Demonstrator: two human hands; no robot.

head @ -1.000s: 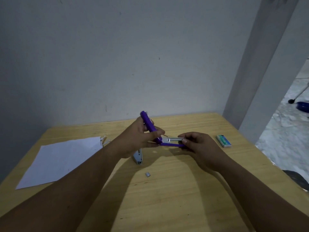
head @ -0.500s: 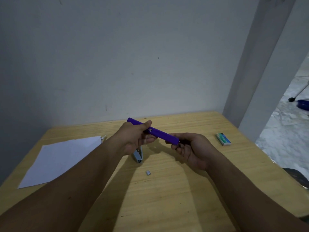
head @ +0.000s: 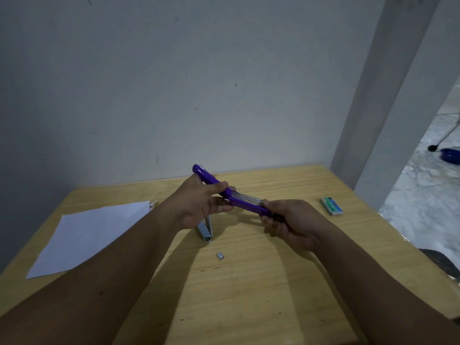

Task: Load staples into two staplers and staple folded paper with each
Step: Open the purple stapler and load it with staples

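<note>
right now both hands hold the purple stapler [head: 225, 192] in the air above the middle of the wooden worktop [head: 261, 282]. the left hand [head: 199, 205] has its fingers clamped on the purple top arm, which tilts up toward the far left, and the right hand [head: 290, 221] has its fingers clamped on the near right end of the base. between the hands the stapler is hinged open, with its metal staple channel [head: 249, 197] showing. a second, pale blue stapler [head: 205, 229] lies on the worktop just below the left hand. a small strip of staples [head: 220, 255] lies near it, toward the near side. white paper [head: 87, 235] lies at the left, and a green staple box [head: 332, 206] lies at the right.
</note>
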